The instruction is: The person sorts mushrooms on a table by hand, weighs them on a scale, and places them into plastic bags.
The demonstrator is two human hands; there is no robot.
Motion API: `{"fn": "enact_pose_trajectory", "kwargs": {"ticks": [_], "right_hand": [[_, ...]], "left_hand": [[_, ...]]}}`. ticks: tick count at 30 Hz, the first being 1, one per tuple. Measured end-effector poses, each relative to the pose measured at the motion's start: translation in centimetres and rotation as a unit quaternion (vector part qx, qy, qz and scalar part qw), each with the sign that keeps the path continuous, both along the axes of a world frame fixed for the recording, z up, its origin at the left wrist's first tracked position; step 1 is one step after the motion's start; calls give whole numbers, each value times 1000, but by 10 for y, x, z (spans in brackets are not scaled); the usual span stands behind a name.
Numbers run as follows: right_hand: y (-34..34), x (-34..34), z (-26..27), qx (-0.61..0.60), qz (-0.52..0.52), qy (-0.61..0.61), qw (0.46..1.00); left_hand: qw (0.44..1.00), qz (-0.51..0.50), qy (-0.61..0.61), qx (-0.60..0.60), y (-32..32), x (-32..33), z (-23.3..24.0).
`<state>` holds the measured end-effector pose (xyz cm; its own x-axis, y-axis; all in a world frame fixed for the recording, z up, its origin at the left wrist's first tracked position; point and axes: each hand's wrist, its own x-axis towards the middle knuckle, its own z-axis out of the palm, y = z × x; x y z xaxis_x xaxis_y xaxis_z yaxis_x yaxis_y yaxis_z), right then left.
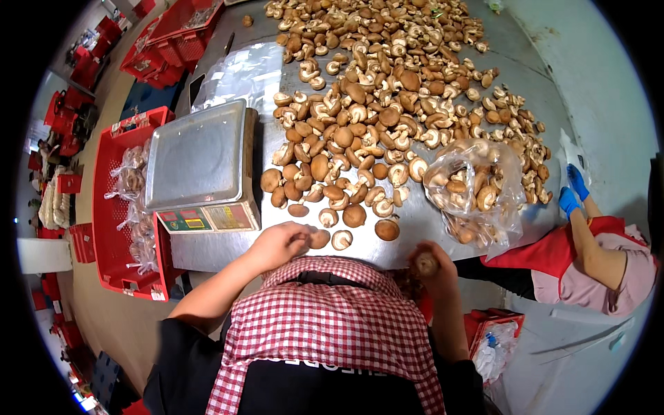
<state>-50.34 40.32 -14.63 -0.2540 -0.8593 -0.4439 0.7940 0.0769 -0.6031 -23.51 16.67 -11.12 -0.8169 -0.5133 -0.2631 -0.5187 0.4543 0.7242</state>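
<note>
My left hand [282,241] is at the table's near edge, its fingertips against a brown-capped shiitake mushroom [320,239]. Whether the fingers grip that mushroom I cannot tell. My right hand [441,262] holds another mushroom [426,264] near the table edge, before my checked apron. Between my hands lies a mushroom with pale gills up [341,240], and a brown-capped one [387,230] rests farther right. Beyond them spreads a large heap of loose shiitake mushrooms [358,135]. An open clear plastic bag [474,189] with mushrooms inside stands to the right of the heap.
Left of the heap sits a weighing scale [199,155] with a metal pan. Flat clear bags [244,72] lie behind it. A red crate [98,207] holds filled bags. At right, a co-worker's blue-gloved hands [573,189] are by a white plastic piece. Red crates [176,36] stand far left.
</note>
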Motion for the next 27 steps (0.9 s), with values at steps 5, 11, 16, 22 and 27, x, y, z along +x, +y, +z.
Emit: {"fn": "enact_pose_trajectory", "kwargs": {"ticks": [5,11,16,22,27], "right_hand": [[34,3,-22,167,-105,36,980],[-60,21,-36,227,53,410,882],[-114,72,-24,227,177,579,763],[-89,60,-34,110,112,550,820],[-66,43,-50,154,126,423,884]], "left_hand": [[986,22,73,-150,-37,-24,-3],[924,-146,125,-330,-60,-141,-17],[906,-273,38,-321,-50,-161,-63],[926,-213,77,-302,-31,-121,-51],[925,-217,91,-299,-19,-110,-53]]}}
